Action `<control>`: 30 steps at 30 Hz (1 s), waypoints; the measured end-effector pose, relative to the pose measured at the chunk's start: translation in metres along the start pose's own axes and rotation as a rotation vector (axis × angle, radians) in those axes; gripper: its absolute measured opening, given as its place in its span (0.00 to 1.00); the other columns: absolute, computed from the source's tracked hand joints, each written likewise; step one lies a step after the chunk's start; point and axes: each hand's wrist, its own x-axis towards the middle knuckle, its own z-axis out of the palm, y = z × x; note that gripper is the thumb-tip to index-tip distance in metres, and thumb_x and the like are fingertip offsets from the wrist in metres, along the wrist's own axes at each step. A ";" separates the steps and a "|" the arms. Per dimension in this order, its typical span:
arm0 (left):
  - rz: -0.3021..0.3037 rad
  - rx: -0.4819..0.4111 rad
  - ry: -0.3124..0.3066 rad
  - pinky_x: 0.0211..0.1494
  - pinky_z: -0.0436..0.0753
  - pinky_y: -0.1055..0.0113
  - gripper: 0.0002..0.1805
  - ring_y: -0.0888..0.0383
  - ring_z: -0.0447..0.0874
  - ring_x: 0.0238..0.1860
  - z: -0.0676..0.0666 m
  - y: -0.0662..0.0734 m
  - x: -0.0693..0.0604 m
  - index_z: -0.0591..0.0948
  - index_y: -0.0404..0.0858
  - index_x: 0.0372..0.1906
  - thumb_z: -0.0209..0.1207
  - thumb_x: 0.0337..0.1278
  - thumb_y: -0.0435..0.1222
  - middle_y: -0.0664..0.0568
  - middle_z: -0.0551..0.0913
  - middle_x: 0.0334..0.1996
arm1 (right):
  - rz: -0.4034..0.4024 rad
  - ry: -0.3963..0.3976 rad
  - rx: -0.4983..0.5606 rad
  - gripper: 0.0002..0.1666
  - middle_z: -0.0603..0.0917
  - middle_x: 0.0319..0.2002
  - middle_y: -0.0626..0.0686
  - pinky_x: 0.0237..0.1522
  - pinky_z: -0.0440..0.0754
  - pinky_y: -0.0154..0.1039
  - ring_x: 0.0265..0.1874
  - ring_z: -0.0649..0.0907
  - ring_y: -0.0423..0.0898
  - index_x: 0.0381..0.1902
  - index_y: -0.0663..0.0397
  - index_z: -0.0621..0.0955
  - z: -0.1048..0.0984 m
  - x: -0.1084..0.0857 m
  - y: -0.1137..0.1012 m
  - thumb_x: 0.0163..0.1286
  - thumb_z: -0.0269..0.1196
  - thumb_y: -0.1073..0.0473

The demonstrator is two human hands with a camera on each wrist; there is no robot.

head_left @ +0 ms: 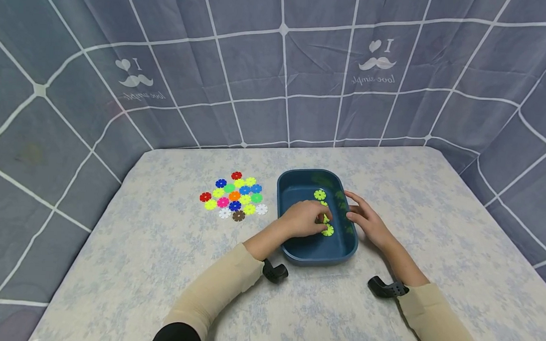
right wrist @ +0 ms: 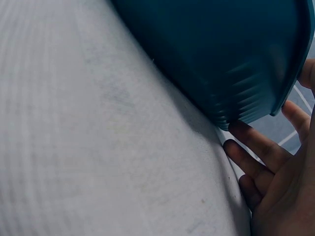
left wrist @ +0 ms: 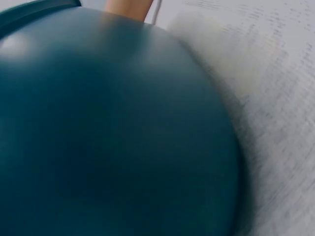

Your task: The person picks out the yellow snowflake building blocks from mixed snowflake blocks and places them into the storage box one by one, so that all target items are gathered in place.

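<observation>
A dark blue-green plastic bin (head_left: 293, 249) stands on the table. Inside it lie several yellow-green snowflake discs (head_left: 319, 194), set roughly in a line. My left hand (head_left: 305, 218) reaches over the bin's left rim, its fingers bent down and pinching one disc among those on the floor; the fingers partly cover it. In the left wrist view the bin's outer wall (left wrist: 118, 128) fills most of the frame, hiding the fingers. My right hand (head_left: 369, 224) rests against the bin's right side. Its fingers (right wrist: 261, 147) extend along the outer wall, with fingertips touching near the rim.
Left of the bin, a loose cluster of snowflake discs (head_left: 234, 195) in red, blue, green, yellow, pink, orange, white and brown lies flat. A pale patterned cloth (head_left: 152, 256) covers the table. Behind it hangs a grey-blue checked curtain (head_left: 258, 69).
</observation>
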 end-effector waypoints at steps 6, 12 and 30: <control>0.036 -0.067 0.076 0.34 0.75 0.72 0.12 0.63 0.78 0.31 -0.010 -0.004 -0.009 0.85 0.38 0.49 0.63 0.62 0.35 0.54 0.83 0.34 | 0.012 0.008 -0.009 0.34 0.61 0.69 0.69 0.60 0.63 0.67 0.65 0.67 0.66 0.77 0.51 0.53 0.000 0.000 -0.001 0.77 0.49 0.59; 0.035 -0.086 0.107 0.38 0.77 0.71 0.12 0.60 0.80 0.34 -0.018 -0.011 -0.015 0.84 0.37 0.49 0.64 0.61 0.35 0.52 0.83 0.36 | 0.017 0.015 -0.017 0.35 0.55 0.73 0.66 0.61 0.63 0.66 0.66 0.65 0.65 0.77 0.51 0.53 0.000 0.000 -0.002 0.77 0.50 0.59; -0.103 -0.153 0.251 0.39 0.78 0.68 0.12 0.58 0.78 0.37 -0.046 -0.036 -0.053 0.84 0.36 0.49 0.63 0.63 0.35 0.53 0.81 0.37 | 0.002 0.013 -0.014 0.35 0.54 0.74 0.64 0.60 0.64 0.67 0.66 0.65 0.65 0.77 0.52 0.54 0.001 0.000 -0.001 0.77 0.50 0.60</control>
